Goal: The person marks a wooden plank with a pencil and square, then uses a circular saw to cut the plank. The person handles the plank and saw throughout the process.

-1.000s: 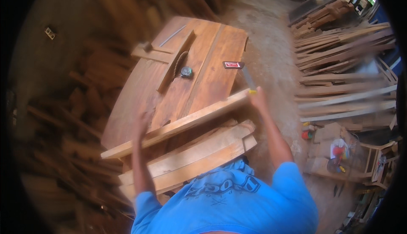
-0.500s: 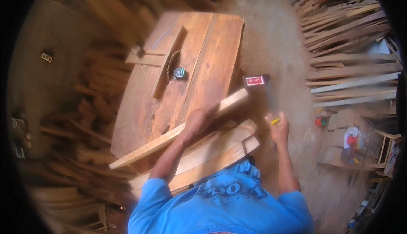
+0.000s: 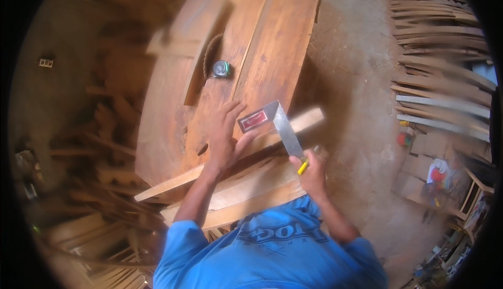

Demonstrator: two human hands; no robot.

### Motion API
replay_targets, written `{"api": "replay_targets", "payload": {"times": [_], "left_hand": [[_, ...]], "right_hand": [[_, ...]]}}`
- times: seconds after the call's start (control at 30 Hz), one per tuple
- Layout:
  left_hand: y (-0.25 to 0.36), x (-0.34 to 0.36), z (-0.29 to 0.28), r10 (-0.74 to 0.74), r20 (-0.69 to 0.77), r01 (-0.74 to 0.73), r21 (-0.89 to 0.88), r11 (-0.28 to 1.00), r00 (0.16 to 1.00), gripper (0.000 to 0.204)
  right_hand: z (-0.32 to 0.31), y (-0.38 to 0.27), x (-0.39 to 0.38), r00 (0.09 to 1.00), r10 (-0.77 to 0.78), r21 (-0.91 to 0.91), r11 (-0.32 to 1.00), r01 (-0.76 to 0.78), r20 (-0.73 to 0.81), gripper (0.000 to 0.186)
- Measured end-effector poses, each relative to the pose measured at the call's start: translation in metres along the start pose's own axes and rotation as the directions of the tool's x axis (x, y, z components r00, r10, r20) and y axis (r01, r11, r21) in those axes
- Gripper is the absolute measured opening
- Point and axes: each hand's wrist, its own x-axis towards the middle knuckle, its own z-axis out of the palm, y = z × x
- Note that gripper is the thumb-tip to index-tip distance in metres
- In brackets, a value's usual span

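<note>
My right hand (image 3: 313, 176) grips the blade end of a try square (image 3: 287, 134), with a short yellow marking tool (image 3: 303, 166) also between its fingers. The square has a steel blade and a dark stock with a red inlay, which hangs over a pale wooden strip (image 3: 170, 185). My left hand (image 3: 222, 145) is open with its fingers spread, just left of the square's stock and over the strip. The strip lies slantwise across the near end of a wooden workbench (image 3: 277, 43). Closer to my body are thicker pale timbers (image 3: 251, 191).
A round tape measure (image 3: 221, 69) sits on the bench beside a T-shaped wooden piece (image 3: 198, 77). Stacked boards (image 3: 435, 40) line the right side. Blurred timber offcuts (image 3: 112, 132) pile up at left. A low wooden stand (image 3: 414, 181) holds small items at lower right.
My right hand has brought the try square left, from beyond the strip's end to over the strip. My left hand has let go of the strip and spread its fingers.
</note>
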Motion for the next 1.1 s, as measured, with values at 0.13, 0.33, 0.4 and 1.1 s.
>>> {"api": "replay_targets", "payload": {"times": [0.13, 0.33, 0.4, 1.1], "left_hand": [[0.002, 0.023, -0.001, 0.075, 0.387, -0.123, 0.101, 0.987, 0.919, 0.089], [0.005, 0.01, 0.011, 0.063, 0.536, -0.118, 0.07, 0.991, 0.842, 0.085], [0.003, 0.004, 0.017, 0.078, 0.554, -0.178, 0.129, 0.976, 0.829, 0.08], [-0.011, 0.001, 0.02, 0.078, 0.45, -0.09, 0.006, 0.996, 0.89, 0.061]], "right_hand": [[0.004, -0.004, -0.005, 1.0, 0.02, -0.024, 1.0, -0.02, -0.017, 0.034], [-0.005, -0.001, -0.027, 0.991, 0.121, -0.053, 0.992, -0.118, 0.05, 0.029], [-0.009, 0.001, -0.029, 0.987, 0.139, -0.028, 0.99, -0.137, 0.075, 0.028], [-0.041, -0.031, 0.055, 0.999, -0.025, 0.33, 0.944, 0.013, 0.032, 0.024]]}}
